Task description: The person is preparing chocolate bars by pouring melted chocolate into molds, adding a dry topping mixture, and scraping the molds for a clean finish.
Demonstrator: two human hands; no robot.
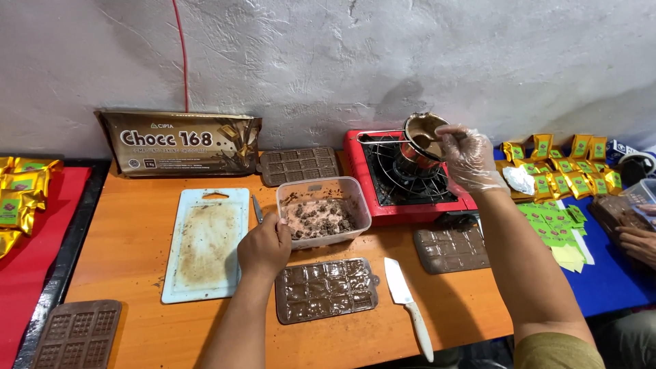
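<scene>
My left hand (264,247) is bare and grips the near left corner of a clear plastic tub (357,206) that holds chopped chocolate pieces. My right hand (470,158) wears a thin clear glove and holds a spoon inside a small metal pot (418,145) of melted chocolate. The pot stands tilted on the rack of a red portable stove (403,205). A brown bar mould (325,289) filled with chocolate lies just in front of the tub, beside my left wrist. A white-handled knife (408,305) rests to the right of that mould.
A stained white cutting board (205,242) lies left of my hand. More moulds sit at the back (299,165), right (451,249) and near left (76,335). A large brown chocolate packet (181,143) leans on the wall. Gold and green wrappers (567,174) cover the blue mat; another person's hand (635,240) is at right.
</scene>
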